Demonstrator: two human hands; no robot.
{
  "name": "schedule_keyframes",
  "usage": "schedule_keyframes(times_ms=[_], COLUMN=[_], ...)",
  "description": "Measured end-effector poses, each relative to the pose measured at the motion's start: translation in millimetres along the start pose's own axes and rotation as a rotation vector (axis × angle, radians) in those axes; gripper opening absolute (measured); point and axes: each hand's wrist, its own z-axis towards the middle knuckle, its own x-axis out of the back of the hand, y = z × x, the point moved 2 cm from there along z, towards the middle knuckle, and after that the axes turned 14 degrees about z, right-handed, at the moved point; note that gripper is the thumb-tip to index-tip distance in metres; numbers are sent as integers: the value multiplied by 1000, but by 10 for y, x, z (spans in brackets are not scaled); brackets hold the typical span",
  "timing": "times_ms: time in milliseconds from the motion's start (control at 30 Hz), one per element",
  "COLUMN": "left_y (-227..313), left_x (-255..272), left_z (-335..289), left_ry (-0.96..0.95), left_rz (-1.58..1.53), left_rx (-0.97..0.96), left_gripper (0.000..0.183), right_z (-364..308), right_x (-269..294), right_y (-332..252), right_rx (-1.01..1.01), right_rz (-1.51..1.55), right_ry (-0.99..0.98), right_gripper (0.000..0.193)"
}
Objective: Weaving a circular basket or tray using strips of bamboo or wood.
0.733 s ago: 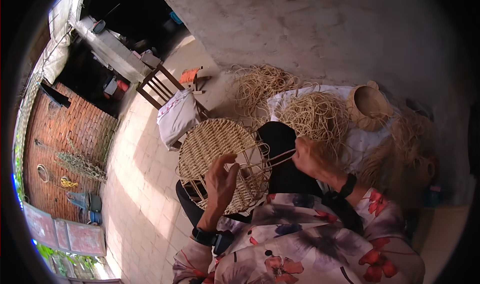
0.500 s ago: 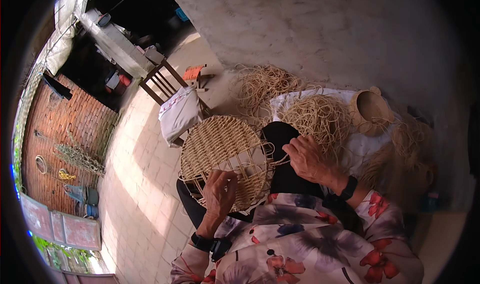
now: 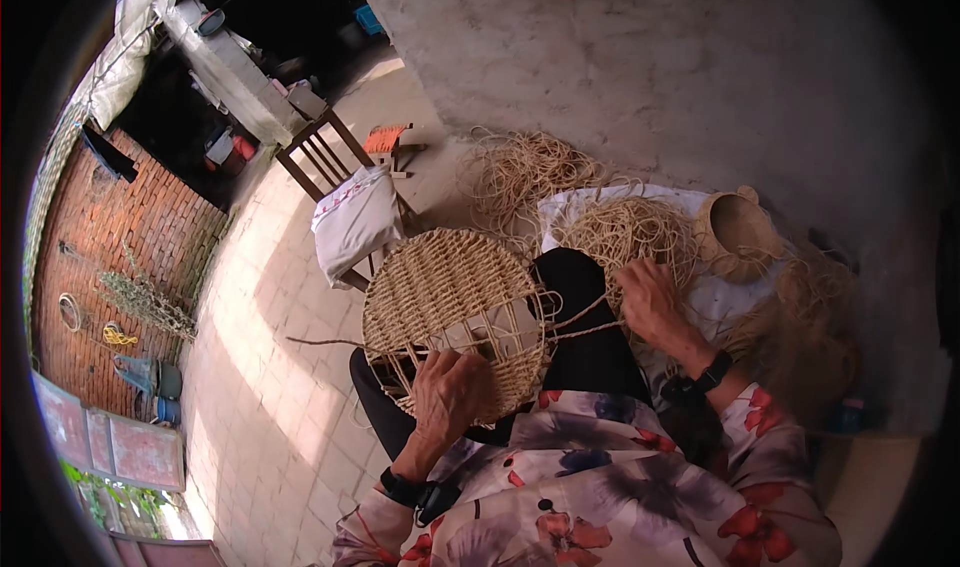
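A round woven cord panel (image 3: pixel 450 277) rests on my lap. Its far part is tightly woven, while bare strands with gaps cross the nearer part, above a dense band at the near right. My left hand (image 3: pixel 450 392) is curled over the near-left part of the panel, its fingertips at the open strands and partly hidden. Off the panel's right edge, my right hand (image 3: pixel 655 307) has its fingers closed on a cord (image 3: pixel 590 319) that runs to that edge. A thin stiff length of cord (image 3: pixel 322 342) juts out past the left edge.
Loose cord heaps (image 3: pixel 630 232) lie to the right, partly on a white cloth (image 3: pixel 720 289) beside a round woven basket (image 3: pixel 740 229). Ahead stand a wooden chair (image 3: pixel 325 157) with a pale cushion and an orange-topped stool (image 3: pixel 388 139). A plastered wall (image 3: pixel 640 67) rises behind the cord.
My right hand has moved right and slightly up, with more cord stretched from the panel. My left hand has shifted slightly right and lower onto the strands. A cord length now shows at the left.
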Motion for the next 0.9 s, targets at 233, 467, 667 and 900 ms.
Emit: schedule_keyframes(times_ms=[233,467,667,900], left_y=[74,70,40,10], left_x=[78,13,-26,-36], left_z=[32,-17,-26,-14], left_ry=[-15,69,59,44], left_rz=[70,72,-41,-74], left_rx=[9,19,7,11], left_gripper=[12,13,13,12], right_z=[143,-222,183,110], right_x=[-155,218,15,-41], right_y=[-561,439,-478,-237], right_rx=[342,2,270,320], right_rz=[91,-20,245,34], right_ry=[-149,-69,-118,-66], right_gripper=[18,10,13,16])
